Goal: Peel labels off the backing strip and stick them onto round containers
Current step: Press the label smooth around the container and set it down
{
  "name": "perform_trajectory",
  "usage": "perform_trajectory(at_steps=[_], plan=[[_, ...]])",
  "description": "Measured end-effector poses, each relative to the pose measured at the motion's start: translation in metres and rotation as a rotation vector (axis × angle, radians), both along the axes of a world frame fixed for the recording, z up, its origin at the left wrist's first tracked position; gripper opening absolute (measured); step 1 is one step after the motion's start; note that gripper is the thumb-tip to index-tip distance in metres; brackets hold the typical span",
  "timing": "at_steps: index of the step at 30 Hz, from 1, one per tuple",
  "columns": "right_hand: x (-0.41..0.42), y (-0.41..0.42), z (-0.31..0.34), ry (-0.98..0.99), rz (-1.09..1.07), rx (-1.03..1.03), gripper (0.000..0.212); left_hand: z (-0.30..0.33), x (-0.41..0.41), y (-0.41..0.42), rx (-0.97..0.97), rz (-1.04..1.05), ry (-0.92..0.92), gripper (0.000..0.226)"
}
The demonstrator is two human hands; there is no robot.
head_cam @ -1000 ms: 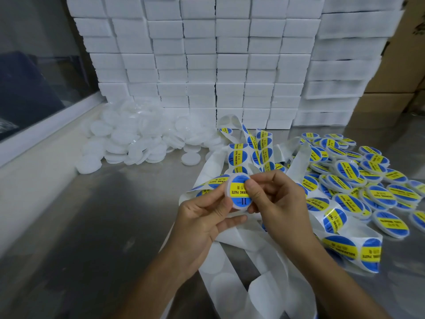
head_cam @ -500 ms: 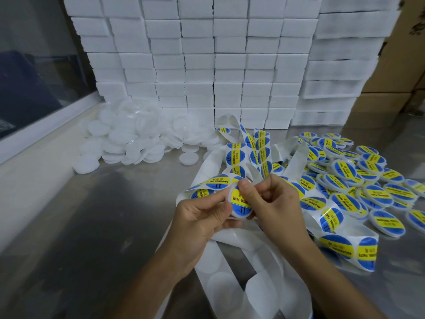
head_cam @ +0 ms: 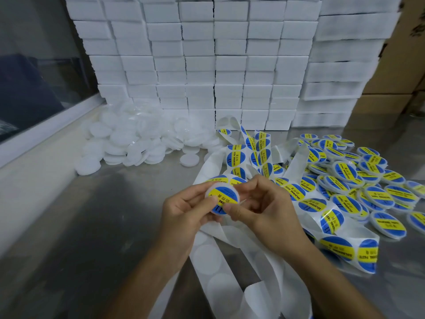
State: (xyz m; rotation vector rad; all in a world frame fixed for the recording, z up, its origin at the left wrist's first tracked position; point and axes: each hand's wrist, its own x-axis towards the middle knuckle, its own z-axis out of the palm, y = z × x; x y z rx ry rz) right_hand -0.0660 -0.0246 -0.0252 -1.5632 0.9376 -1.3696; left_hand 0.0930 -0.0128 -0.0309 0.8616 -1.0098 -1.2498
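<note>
1. A round white plastic container (head_cam: 222, 199) is held above the table between both hands; a glossy blue/yellow round label (head_cam: 226, 199) is seen on its face.
2. Left hand (head_cam: 187, 211): fingers curled round the container's left rim, thumb pressed on the label's lower left edge.
3. Right hand (head_cam: 264, 208): thumb laid on the label's lower right edge, fingers curled behind the container.
4. Backing strip (head_cam: 218, 256): smooth white paper, looped in several folds under and around the hands, w/ faint round outlines where labels are gone (approx. 4 visible near the bottom); unpeeled labels are still carried on the loops behind and to the right.
5. Labelled containers (head_cam: 358, 180): flat discs piled on the right, too many and too overlapped to count.
6. Unlabelled white containers (head_cam: 128, 139): heaped at back left, count not readable.
7. White foam boxes (head_cam: 230, 54): matte, rectangular, stacked in columns at the back.
8. Table (head_cam: 80, 226): dull grey metal, scuffed.
</note>
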Motion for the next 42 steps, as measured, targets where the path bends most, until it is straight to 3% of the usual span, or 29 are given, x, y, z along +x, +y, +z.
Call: perform_trajectory(at_steps=[6, 14, 20, 25, 29, 36, 42], plan=[[-0.002, 0.002, 0.000, -0.011, -0.188, -0.005, 0.054, -0.001, -0.003, 0.003, -0.056, -0.053, -0.087, 0.037], [-0.001, -0.002, -0.003, -0.051, -0.022, 0.032, 0.015, 0.002, 0.000, 0.000, 0.042, 0.002, -0.027, 0.039], [-0.003, -0.003, -0.004, 0.064, 0.052, -0.029, 0.033, 0.002, 0.004, -0.001, 0.065, 0.004, -0.005, 0.025], [-0.005, -0.006, -0.004, 0.062, -0.081, -0.061, 0.011, 0.000, 0.000, 0.002, 0.055, -0.116, -0.026, 0.034], [-0.008, -0.008, -0.006, 0.065, -0.116, -0.045, 0.008, -0.003, -0.002, 0.001, 0.055, -0.134, -0.019, 0.034], [-0.003, -0.002, -0.008, 0.373, -0.182, -0.291, 0.039, -0.001, 0.000, -0.001, 0.045, -0.062, 0.026, 0.030], [-0.010, -0.004, -0.008, 0.439, -0.197, -0.434, 0.049, -0.002, 0.000, 0.000, 0.048, -0.056, -0.061, 0.035]])
